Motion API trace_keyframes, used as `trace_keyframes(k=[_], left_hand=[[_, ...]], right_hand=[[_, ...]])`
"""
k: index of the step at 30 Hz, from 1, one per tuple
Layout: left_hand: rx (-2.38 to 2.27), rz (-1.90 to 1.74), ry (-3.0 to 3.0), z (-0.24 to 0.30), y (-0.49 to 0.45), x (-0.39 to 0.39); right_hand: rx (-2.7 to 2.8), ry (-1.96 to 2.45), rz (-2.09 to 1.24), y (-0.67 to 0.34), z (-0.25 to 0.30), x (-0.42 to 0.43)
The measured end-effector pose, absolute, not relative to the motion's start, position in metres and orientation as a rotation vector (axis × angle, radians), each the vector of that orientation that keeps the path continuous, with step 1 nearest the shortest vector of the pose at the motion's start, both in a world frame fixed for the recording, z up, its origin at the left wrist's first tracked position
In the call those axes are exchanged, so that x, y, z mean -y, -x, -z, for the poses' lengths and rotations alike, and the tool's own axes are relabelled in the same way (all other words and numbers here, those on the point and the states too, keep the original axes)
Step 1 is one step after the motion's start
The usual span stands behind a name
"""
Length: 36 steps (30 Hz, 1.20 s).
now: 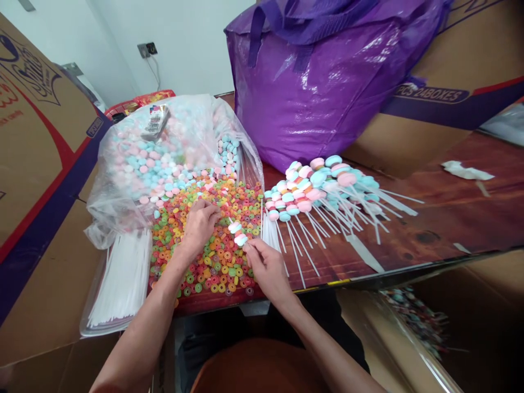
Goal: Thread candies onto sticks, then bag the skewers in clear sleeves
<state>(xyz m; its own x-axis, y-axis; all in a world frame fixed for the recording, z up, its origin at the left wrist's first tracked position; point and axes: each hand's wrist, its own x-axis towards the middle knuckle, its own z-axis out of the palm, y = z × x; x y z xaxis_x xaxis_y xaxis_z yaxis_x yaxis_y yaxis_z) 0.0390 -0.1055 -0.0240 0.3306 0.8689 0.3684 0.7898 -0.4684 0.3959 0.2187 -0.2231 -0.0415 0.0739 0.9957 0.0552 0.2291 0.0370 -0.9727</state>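
Observation:
My right hand (268, 268) pinches a candy skewer (237, 233) near its lower end. Pink, white and blue sweets are threaded on its white stick, and the tip points up and left. Over a spread of colourful gummy rings (225, 267), my left hand (200, 222) has its fingers curled together; what they hold, if anything, is hidden. Behind it, a clear plastic bag (118, 136) contains pink, blue and white round sweets. Finished-looking candy skewers (311, 188) lie in a pile to the right of my right hand.
White sticks (123, 273) lie bundled at the left. A purple bag (311, 98) stands behind the skewer pile. Cardboard boxes (33, 164) flank the table (426, 234). Below the right edge, an open box holds more skewers (417, 316). Paper scraps (466, 170) lie at the right.

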Motion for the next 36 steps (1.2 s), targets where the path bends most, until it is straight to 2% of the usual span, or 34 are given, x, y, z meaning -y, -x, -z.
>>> trace_keyframes(k=[8,14,17,25,30,36], left_hand=[[-1.34,-0.636,-2.643,0.022,-0.045,0.101],[-1.463,-0.949,-2.24,0.014,-0.034,0.106],[-1.559,-0.985,-2.151,0.006,-0.021,0.11],[-1.583,-0.588,-2.444,0.003,-0.021,0.119],[-1.678,-0.494,-2.449,0.002,-0.029,0.117],[-1.55,-0.812,-2.166,0.0,-0.03,0.126]], right_hand=[[1.337,1.368,-1.002,-0.218,0.042,0.223],[1.332,1.359,-0.99,-0.219,0.043,0.224],[1.338,1.362,-0.984,-0.219,0.044,0.225],[1.34,1.381,-0.983,-0.216,0.045,0.226],[1.366,1.395,-0.97,-0.216,0.045,0.227],[1.376,1.389,-0.969,-0.217,0.042,0.226]])
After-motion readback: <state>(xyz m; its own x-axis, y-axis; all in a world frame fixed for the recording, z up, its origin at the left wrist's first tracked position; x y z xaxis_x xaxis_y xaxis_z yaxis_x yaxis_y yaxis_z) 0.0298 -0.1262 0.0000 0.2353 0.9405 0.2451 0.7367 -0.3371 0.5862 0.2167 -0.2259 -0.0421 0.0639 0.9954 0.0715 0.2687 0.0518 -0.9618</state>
